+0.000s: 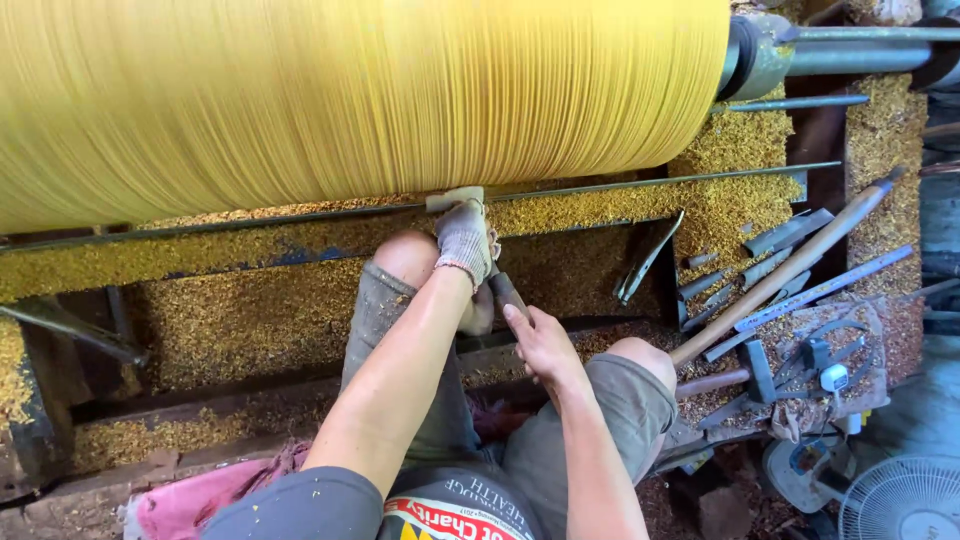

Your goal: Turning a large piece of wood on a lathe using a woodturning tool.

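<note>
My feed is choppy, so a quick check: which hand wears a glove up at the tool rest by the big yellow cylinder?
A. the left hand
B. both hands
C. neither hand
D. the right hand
A: the left hand wears a grey glove up at the rail below the yellow cylinder, while the right hand is bare on the tool handle.
</note>
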